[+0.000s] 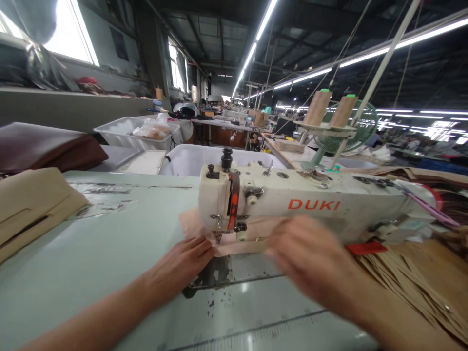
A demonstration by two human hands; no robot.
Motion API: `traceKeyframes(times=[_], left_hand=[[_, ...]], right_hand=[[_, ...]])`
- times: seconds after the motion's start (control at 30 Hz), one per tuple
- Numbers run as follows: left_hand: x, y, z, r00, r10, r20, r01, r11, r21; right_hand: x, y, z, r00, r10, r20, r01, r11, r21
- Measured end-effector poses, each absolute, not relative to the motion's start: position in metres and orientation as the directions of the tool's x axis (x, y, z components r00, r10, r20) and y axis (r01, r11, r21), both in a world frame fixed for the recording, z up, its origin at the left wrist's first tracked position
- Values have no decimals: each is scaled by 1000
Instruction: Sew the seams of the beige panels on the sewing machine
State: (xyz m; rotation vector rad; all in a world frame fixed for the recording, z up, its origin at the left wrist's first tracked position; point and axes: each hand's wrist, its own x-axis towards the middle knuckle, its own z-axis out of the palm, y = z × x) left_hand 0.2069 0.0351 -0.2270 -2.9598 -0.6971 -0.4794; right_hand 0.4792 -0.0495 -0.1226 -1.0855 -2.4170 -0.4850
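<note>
A pale beige fabric piece lies under the head of a white sewing machine lettered DUKI. Its narrow strip runs rightward past the needle area, with a small brass-coloured bit on it. Just left of the presser foot, my left hand rests flat on the fabric's near edge, fingers stretched out. At the strip's right end is my right hand, its fingers curled but smeared by motion. Whether it grips the strip cannot be made out.
Folded beige pieces lie on the left of the pale green table. Cut strips are piled at right beside a red piece. Behind the machine stand a white bin, two thread cones and a green fan.
</note>
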Motion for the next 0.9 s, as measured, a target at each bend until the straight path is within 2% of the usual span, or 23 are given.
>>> traceKeyframes(times=[0.07,0.17,0.3,0.53,0.9], left_hand=[[208,35,-227,858,403,318,430,-903,-15],[209,36,-225,880,358,313,386,-922,-31],[209,39,-222,881,344,326,366,-931,-8],[213,41,-233,798,429,424,443,-894,70],[214,46,-243,791,359,495,377,-924,68]], right_hand=[[460,-33,-160,-624,645,442,726,687,22],[441,-5,-212,-589,705,396,740,667,-87],[438,12,-240,-567,709,419,762,645,-61],[437,12,-242,-561,689,458,750,658,-69],[435,13,-246,-551,676,490,773,634,-5]])
